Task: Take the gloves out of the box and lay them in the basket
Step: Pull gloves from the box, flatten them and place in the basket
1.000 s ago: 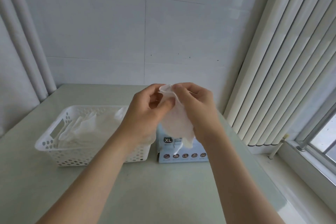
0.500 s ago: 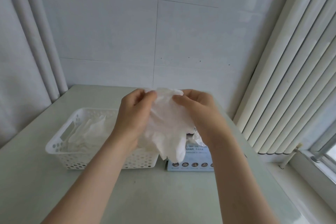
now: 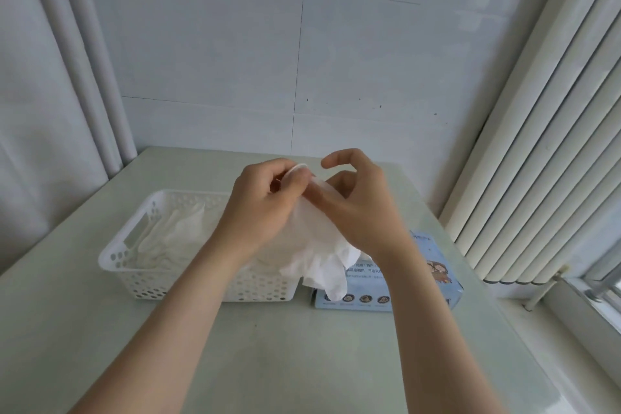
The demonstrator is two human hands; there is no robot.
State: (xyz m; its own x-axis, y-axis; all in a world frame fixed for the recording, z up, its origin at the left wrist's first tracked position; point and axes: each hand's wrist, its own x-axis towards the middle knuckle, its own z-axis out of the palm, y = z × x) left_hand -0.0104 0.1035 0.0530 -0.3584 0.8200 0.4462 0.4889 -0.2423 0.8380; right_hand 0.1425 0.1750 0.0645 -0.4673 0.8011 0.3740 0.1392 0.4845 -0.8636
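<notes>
Both hands are raised together over the desk [image 3: 302,363], working one white disposable glove [image 3: 316,245] between them. The left hand [image 3: 262,215] pinches the rolled cuff edge between thumb and forefinger. The right hand [image 3: 361,212] has its thumb on the film just beside that pinch, with its lower fingers curled behind and its forefinger lifted clear. The grip looks meant to spread the cuff and let the limp glove hang straight before it is laid down.

The glove is thin, matte and crumpled. Its fingers dangle below the right wrist, in front of the gap between the basket and the box, touching neither as far as I can tell.

The white plastic basket [image 3: 116,250] sits on the left, just beside the box. Its walls are perforated with round holes and there is a slot handle at its end. Inside it, the laid gloves [image 3: 178,235] form a soft, wrinkled heap.

The pale blue cardboard box [image 3: 433,265] is printed with small icons and a cartoon figure. Its opening is hidden behind the right forearm.

The desk top is smooth and pale green, so the flimsy gloves would slide easily on it.
</notes>
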